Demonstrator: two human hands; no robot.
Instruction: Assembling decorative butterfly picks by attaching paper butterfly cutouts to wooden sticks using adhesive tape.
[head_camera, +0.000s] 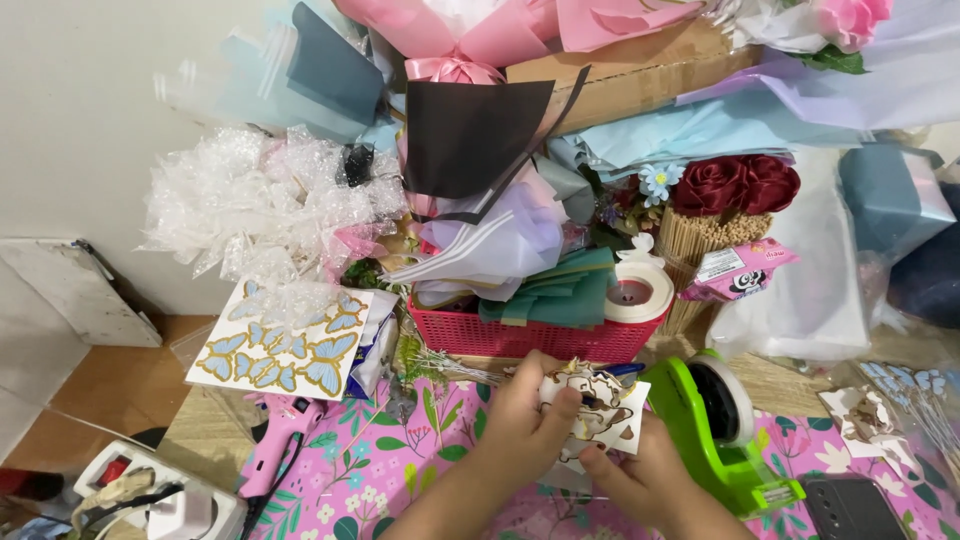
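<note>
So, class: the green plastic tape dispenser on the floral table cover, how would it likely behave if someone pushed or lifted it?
The green plastic tape dispenser has a long, flat-looking base, so it would probably slide across the pink floral table cover rather than tip. Its moulded body looks rigid, not floppy. It seems bulky beside the right hand, so it may feel fairly heavy for its size.

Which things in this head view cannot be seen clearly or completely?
- Sticker sheet: partly covered by the left hand and right hand; its cut-out shapes are unclear.
- Red basket: contents buried under folded paper.
- Black object: cut by the bottom edge.
- Pink glue gun: lower part hidden.
</note>
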